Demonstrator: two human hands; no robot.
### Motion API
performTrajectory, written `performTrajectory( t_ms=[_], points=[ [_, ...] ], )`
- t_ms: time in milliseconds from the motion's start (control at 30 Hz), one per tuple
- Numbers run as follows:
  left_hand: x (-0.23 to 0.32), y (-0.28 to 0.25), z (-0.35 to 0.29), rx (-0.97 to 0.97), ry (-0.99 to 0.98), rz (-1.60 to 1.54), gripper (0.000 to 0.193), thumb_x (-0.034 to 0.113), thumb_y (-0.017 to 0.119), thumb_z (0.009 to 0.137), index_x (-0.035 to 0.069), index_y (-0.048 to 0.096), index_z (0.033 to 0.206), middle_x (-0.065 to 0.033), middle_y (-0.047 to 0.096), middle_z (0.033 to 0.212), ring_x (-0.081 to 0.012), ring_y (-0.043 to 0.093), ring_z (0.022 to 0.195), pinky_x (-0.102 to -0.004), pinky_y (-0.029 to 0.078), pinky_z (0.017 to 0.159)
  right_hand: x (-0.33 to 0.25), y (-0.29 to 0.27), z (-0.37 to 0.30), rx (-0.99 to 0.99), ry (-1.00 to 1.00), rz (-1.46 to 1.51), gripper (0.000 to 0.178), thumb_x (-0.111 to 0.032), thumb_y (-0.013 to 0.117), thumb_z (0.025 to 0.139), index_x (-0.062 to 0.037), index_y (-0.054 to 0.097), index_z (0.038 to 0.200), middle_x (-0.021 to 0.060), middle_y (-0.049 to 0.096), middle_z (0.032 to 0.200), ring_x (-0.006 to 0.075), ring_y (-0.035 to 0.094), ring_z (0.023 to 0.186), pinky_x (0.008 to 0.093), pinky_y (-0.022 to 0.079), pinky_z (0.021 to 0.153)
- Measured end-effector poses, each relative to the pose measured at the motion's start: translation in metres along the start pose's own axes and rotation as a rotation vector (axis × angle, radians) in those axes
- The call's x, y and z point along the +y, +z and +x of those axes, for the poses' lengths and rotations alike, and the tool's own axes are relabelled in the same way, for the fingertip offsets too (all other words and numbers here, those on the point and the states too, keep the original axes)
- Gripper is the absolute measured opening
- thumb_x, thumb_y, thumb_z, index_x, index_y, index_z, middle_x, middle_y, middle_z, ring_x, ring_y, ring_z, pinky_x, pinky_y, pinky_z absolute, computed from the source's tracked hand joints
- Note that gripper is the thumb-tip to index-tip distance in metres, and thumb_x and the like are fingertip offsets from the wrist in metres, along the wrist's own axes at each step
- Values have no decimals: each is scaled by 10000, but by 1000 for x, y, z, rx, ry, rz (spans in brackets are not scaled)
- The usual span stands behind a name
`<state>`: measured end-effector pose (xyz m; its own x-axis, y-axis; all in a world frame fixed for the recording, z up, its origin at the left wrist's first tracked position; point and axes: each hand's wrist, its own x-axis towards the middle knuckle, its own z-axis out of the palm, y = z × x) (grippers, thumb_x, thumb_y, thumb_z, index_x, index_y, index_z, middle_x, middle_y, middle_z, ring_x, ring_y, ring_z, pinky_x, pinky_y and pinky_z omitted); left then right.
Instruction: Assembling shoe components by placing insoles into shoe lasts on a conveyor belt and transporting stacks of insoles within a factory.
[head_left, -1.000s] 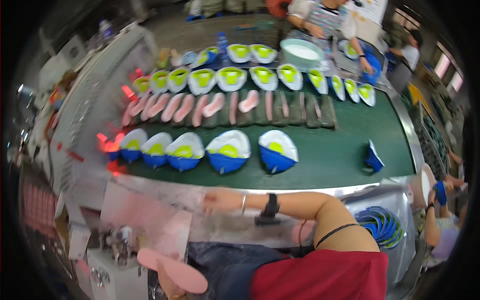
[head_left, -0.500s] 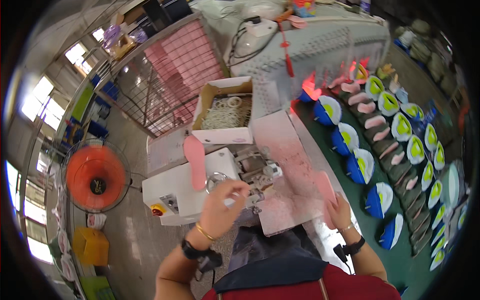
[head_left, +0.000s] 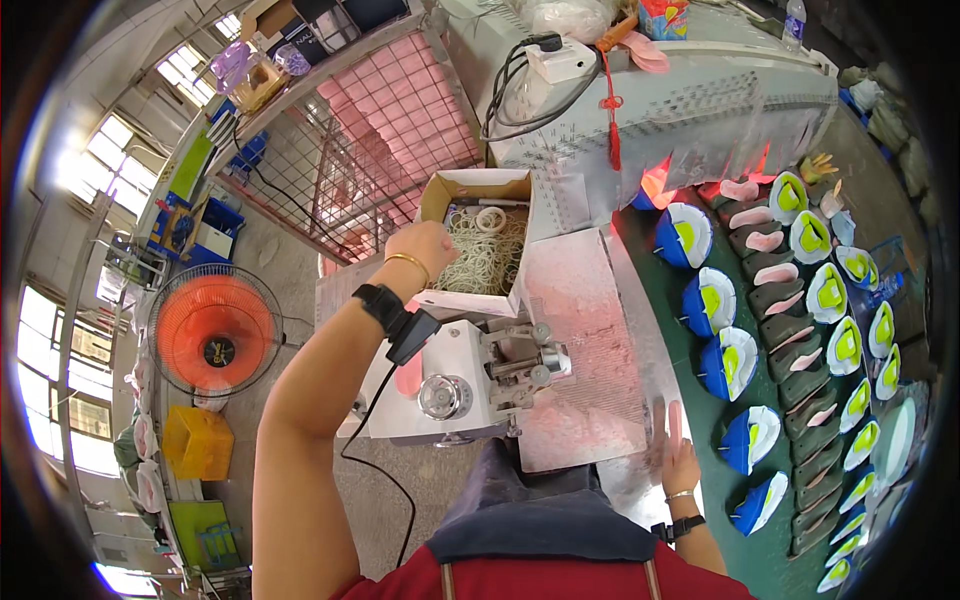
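My left hand is at the left wall of a white cardboard box. Its back faces up and its fingertips are hidden, so I cannot tell what it grips. Pale tangled string and a small roll lie inside the box. My right hand is at the metal edge beside the green bench, its fingers on a narrow pink piece, which looks like an insole seen nearly edge-on. Another pink insole lies on the white machine, partly hidden by my left wrist.
A pink-dusted board lies beside the machine's rollers. On the green bench stand rows of blue-and-white shoe uppers and dark soles with pink insoles. An orange fan stands left. A black cable hangs from my left wrist.
My left hand has moved from above the machine, up and forward, to the box. My right hand has shifted down with the pink insole. The whole view has tilted slightly.
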<state>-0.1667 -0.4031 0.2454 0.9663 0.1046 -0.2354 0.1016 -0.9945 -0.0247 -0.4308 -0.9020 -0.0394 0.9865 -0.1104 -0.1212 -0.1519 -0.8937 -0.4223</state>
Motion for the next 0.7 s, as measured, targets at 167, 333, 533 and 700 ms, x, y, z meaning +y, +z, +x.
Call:
performTrajectory(
  t_ms=[167,333,533,700],
  points=[
    [1,12,12,4,-114,127,178,325,683,770,162,727,825,-105,685,861,-288,659,813,-423,520,710,-16,-31,28,30,3,65,308,-160,565,834,8,511,1085,247,600,917,432,585,815,481,473,662],
    [-1,-18,-2,35,-133,-92,198,347,727,731,153,727,773,-82,685,790,-269,664,791,-390,523,697,-75,-73,67,106,-101,337,294,-179,608,838,-6,549,1069,229,610,914,427,586,811,429,484,683],
    [-20,-43,-41,175,-29,-399,238,314,723,743,85,724,804,-95,682,755,-237,647,673,-357,503,639,-199,-103,99,-289,-209,1026,284,-118,689,787,27,632,1024,117,586,1143,213,609,952,314,480,789],
    [-36,-59,-123,141,79,-800,251,230,727,786,-9,694,859,-54,646,691,-73,569,642,-241,459,591,-344,-148,87,-272,-859,912,328,-116,698,789,26,649,1081,105,431,1372,182,532,1133,309,460,885]
  ],
)
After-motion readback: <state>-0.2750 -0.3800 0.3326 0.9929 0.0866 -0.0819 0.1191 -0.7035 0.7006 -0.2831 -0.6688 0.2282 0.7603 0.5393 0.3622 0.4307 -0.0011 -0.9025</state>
